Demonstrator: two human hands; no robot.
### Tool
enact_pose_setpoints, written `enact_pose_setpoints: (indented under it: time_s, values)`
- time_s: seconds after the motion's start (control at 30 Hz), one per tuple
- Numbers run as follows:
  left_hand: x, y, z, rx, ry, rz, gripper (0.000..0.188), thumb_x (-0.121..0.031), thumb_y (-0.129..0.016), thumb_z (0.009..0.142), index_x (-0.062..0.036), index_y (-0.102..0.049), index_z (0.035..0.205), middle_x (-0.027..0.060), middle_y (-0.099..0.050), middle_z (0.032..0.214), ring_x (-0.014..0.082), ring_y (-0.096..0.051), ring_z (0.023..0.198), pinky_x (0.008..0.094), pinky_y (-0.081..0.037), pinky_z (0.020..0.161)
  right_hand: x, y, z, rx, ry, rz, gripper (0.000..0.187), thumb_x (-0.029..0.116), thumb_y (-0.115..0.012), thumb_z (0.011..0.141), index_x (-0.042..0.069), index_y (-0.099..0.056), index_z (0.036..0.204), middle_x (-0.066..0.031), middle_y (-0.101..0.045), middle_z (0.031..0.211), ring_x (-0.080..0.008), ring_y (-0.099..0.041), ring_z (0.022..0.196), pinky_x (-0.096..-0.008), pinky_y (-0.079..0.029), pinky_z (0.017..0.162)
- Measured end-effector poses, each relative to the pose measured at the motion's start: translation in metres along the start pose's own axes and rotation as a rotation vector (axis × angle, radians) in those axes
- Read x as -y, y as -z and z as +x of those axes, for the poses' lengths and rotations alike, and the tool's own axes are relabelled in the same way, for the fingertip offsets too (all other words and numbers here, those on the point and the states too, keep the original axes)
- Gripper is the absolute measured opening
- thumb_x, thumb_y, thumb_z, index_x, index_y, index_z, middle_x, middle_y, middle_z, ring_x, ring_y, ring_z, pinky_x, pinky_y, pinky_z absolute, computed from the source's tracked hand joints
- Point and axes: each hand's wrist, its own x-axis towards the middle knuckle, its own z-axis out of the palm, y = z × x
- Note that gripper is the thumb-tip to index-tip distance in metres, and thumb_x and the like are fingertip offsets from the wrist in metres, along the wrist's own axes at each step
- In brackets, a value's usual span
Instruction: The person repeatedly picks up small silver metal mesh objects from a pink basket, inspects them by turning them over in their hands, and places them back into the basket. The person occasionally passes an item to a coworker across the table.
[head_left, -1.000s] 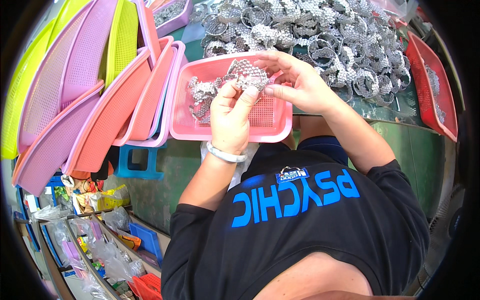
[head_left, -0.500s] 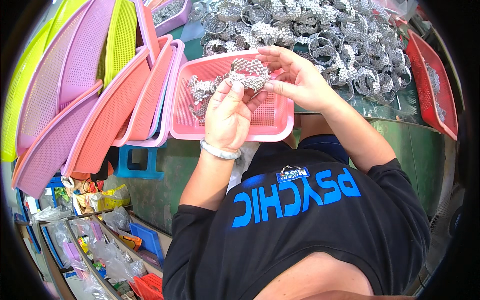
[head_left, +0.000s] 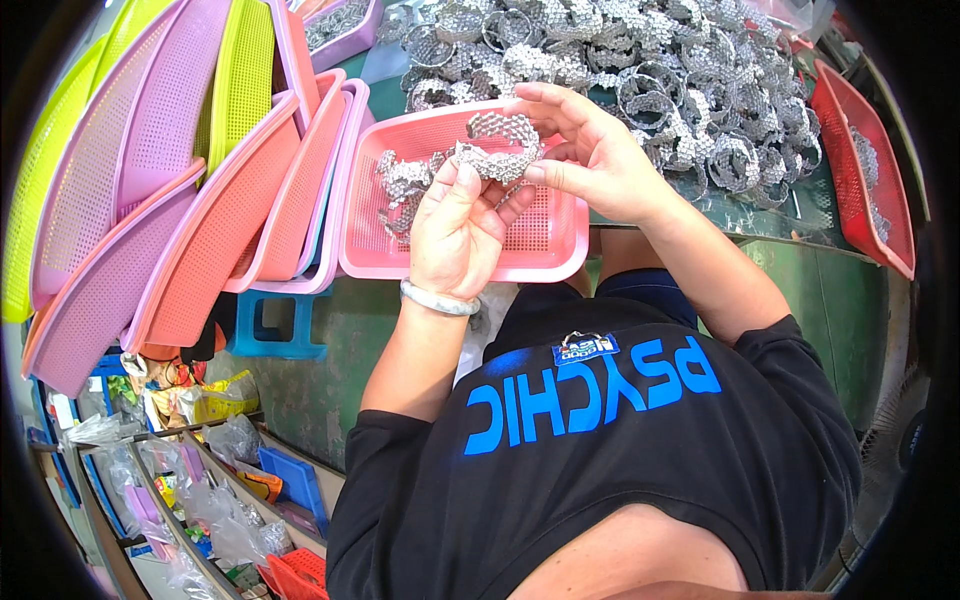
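A silver metal link band (head_left: 503, 165), curved in a loop, is held up over a pink perforated basket (head_left: 460, 272). My left hand (head_left: 455, 235) pinches its lower left part between thumb and fingers. At the band's right end is my right hand (head_left: 610, 165), closed on it with the thumb in front and the upper fingers partly stretched. Part of the band hides behind the fingers. More metal link bands (head_left: 400, 185) lie in the left side of the basket.
A large heap of similar metal bands (head_left: 640, 85) covers the green table beyond. On the right a red basket (head_left: 850, 150) holds more. Stacked coloured baskets (head_left: 215, 220) lean at the left, above a blue stool (head_left: 280, 325). Shelves with plastic bags (head_left: 215, 500) stand lower left.
The band has turned slightly, and its loop now shows a gap at the right side. Both hands have shifted only a little and keep their hold.
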Motion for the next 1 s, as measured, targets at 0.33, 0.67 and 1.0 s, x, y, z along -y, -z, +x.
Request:
enact_pose_setpoints:
  time_s: [0.33, 0.67, 1.0]
  values:
    - [0.0031, 0.0034, 0.0006, 0.011, -0.032, -0.039, 0.022, -0.016, -0.042, 0.094, -0.0021, -0.051, 0.110, 0.0130, -0.057, 0.109, 0.0235, -0.056, 0.102, 0.0402, -0.045, 0.091, -0.0002, -0.0011, 0.0010, -0.052, 0.047, -0.054, 0.065, -0.002, -0.063, 0.074, 0.006, -0.034, 0.133, -0.0094, -0.047, 0.127, -0.0149, -0.049, 0.106, -0.0280, -0.045, 0.085]
    - [0.0033, 0.0051, 0.0003, -0.042, -0.056, 0.031, 0.032, -0.016, -0.044, 0.093, 0.0023, -0.046, 0.119, 0.0144, -0.054, 0.111, 0.0239, -0.053, 0.105, 0.0407, -0.041, 0.097, -0.0001, -0.0035, 0.0004, -0.079, 0.082, -0.057, 0.067, -0.005, -0.062, 0.073, 0.006, -0.034, 0.133, -0.0093, -0.046, 0.129, -0.0153, -0.047, 0.107, -0.0287, -0.042, 0.088]
    - [0.0012, -0.0024, -0.0009, -0.072, -0.074, 0.057, 0.037, -0.007, -0.046, 0.088, 0.0058, -0.041, 0.122, 0.0152, -0.054, 0.112, 0.0236, -0.053, 0.105, 0.0390, -0.042, 0.096, -0.0006, -0.0040, -0.0001, -0.083, 0.093, -0.072, 0.066, -0.005, -0.063, 0.074, 0.005, -0.035, 0.132, -0.0095, -0.047, 0.127, -0.0148, -0.047, 0.107, -0.0280, -0.041, 0.088]
